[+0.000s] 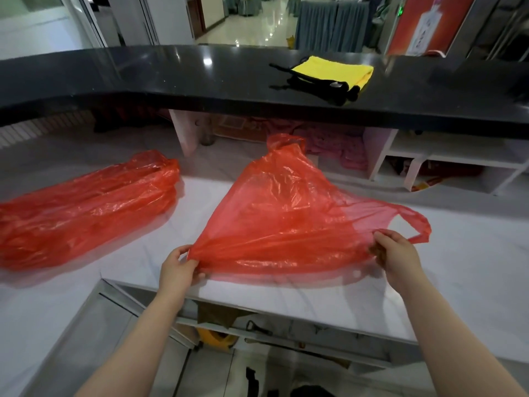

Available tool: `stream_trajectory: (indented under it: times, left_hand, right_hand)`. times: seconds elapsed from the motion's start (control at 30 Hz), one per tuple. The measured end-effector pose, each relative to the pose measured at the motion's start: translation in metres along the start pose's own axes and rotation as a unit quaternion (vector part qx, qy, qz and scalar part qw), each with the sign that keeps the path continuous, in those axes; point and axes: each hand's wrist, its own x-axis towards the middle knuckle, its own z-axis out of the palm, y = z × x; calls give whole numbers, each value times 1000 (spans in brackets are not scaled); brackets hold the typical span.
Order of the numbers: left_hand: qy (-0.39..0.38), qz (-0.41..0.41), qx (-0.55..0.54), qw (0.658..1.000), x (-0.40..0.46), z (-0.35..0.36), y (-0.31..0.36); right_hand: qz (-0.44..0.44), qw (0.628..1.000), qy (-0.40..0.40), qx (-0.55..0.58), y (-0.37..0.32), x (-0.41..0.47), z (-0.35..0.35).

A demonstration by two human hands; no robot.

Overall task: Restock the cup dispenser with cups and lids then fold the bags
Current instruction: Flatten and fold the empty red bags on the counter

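A red translucent plastic bag (283, 213) lies spread on the white marble counter (458, 276) in front of me, one handle loop pointing away and the other trailing to the right. My left hand (177, 269) pinches the bag's near left corner. My right hand (396, 253) pinches its near right edge, beside the handle loop. A second red bag (86, 207) lies crumpled and elongated on the counter to the left, untouched. No cups, lids or dispenser appear in view.
A raised black countertop (200, 78) runs across the back, carrying a yellow cloth (333, 70) with a black strap. Open shelves (446, 161) sit beneath it on the right. Under the counter's near edge an open compartment (257, 330) holds assorted items.
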Motion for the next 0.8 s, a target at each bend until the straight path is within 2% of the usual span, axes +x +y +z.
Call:
stream_trajectory:
  times: [0.07,0.13,0.3,0.37,0.43,0.53,0.63,0.73,0.8]
  left_hand:
    - [14,-24,-26,999,4,-4,3]
    - [36,-21,-35,999,8,-6,7]
    - [55,1,-102,993,12,-6,12]
    - [52,14,-83,995,13,-10,13]
    - [50,60,-23,997,12,-15,13]
    - [45,101,20,994,9,-20,12]
    - [28,122,35,992,8,-18,11]
    - [5,140,59,988,8,-14,11]
    - [-11,125,67,990,7,-10,10]
  right_hand:
    - [28,997,-45,62,-1,2,-4]
    - [32,995,-65,73,-4,2,-10]
    - [36,998,-31,40,7,2,-24]
    - [33,999,-2,3,13,-1,-31]
    - [-5,997,34,-70,18,-3,-38]
    - [-92,970,105,-199,19,-4,-37]
    - [-169,947,138,-235,14,3,-20]
    - [-150,943,122,-272,9,16,-9]
    - [-120,941,91,-303,9,21,-8]
